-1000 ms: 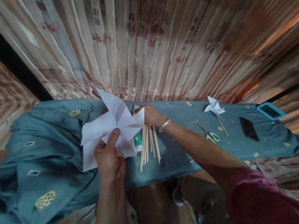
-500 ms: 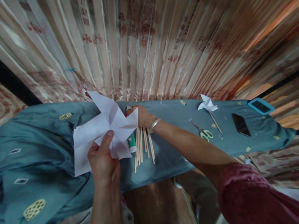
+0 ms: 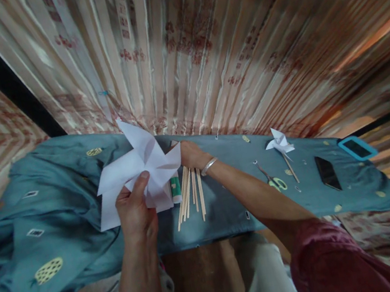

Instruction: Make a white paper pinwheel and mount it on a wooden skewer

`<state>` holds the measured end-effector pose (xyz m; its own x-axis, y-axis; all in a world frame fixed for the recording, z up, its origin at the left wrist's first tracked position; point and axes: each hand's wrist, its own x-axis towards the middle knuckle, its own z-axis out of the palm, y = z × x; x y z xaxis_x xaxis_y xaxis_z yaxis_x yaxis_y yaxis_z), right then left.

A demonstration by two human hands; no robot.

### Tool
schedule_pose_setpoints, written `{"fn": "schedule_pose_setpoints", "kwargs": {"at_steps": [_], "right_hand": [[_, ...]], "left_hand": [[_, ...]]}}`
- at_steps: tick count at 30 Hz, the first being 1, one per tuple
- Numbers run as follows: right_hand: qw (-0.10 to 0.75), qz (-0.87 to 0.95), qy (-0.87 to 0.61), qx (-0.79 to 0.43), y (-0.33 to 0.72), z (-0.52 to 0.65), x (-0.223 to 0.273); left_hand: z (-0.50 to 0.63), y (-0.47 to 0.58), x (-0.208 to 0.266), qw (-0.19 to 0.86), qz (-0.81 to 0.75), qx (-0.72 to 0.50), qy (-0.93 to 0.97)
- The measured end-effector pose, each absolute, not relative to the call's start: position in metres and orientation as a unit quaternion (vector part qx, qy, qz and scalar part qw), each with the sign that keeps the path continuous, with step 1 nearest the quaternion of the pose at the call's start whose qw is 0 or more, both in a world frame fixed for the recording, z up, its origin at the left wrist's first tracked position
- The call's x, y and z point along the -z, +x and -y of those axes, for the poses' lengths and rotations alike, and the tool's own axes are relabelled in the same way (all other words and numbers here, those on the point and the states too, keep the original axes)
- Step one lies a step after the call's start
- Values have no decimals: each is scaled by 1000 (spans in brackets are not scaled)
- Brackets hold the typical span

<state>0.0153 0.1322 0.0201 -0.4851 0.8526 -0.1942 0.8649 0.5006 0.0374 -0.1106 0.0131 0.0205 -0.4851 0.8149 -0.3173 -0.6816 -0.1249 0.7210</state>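
Observation:
My left hand (image 3: 135, 202) pinches a white paper pinwheel (image 3: 150, 161) near its middle, thumb on top, holding it up over the table. Beneath and left of it lies white paper (image 3: 110, 211). My right hand (image 3: 191, 154), a silver bangle at the wrist, is at the upper ends of several thin wooden sticks (image 3: 190, 194). The pinwheel and the hand's own back hide its fingertips, so I cannot tell whether they grip anything. A green and white tube (image 3: 176, 189) lies between the pinwheel and the sticks.
Scissors with green handles (image 3: 276, 183), a finished small pinwheel on a stick (image 3: 279, 142), a black phone (image 3: 328, 173) and a blue-framed device (image 3: 357, 148) lie to the right. A bunched teal cloth (image 3: 61, 225) covers the table. Pleated curtains (image 3: 181, 68) hang behind.
The view has shifted slightly, so the table's things appear further right and a little lower. My left hand still holds the pinwheel; my right hand remains by the sticks' upper ends.

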Motion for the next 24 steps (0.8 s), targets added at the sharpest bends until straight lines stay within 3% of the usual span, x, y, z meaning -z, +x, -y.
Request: {"fn": "schedule_pose_setpoints", "kwargs": {"at_steps": [24], "right_hand": [[104,-858,502,38,9,-133,-17]], "left_hand": [[-15,-107,-20,500,-460,-731,60]]}}
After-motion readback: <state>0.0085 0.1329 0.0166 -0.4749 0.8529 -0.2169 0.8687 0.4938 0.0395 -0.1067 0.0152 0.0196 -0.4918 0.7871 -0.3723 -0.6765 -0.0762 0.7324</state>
